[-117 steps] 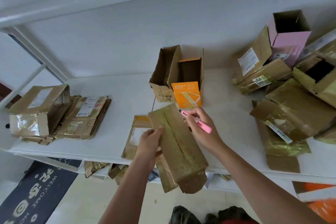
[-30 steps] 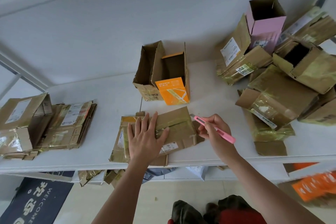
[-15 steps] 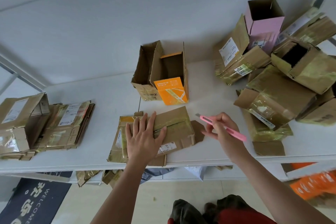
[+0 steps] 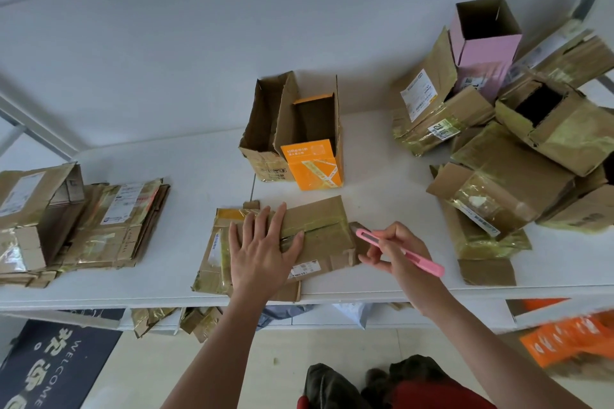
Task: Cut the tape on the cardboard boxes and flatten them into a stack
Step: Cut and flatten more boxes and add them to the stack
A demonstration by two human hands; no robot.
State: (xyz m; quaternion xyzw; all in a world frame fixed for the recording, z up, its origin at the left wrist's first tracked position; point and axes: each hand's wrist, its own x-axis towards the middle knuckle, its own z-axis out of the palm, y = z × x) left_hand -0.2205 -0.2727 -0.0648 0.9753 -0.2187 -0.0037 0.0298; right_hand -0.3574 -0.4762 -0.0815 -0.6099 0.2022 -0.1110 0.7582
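Observation:
A taped brown cardboard box (image 4: 324, 236) lies flat near the front edge of the white table (image 4: 199, 176), on top of another flattened box (image 4: 216, 256). My left hand (image 4: 262, 249) presses on it with straight, spread fingers. My right hand (image 4: 395, 252) grips a pink utility knife (image 4: 398, 251); its tip is at the box's right end flap. A stack of flattened boxes (image 4: 123, 226) lies at the far left.
An open brown box with an orange box (image 4: 312, 163) inside stands behind the work spot. A heap of taped boxes (image 4: 518, 169) with a pink box (image 4: 481, 43) on top fills the right side. Cardboard scraps hang below the table; a dark mat (image 4: 56, 365) lies on the floor.
The box went from being held up in the air to lying flat under my left hand. In the last half second my right hand brought the knife tip back down to the box's right end.

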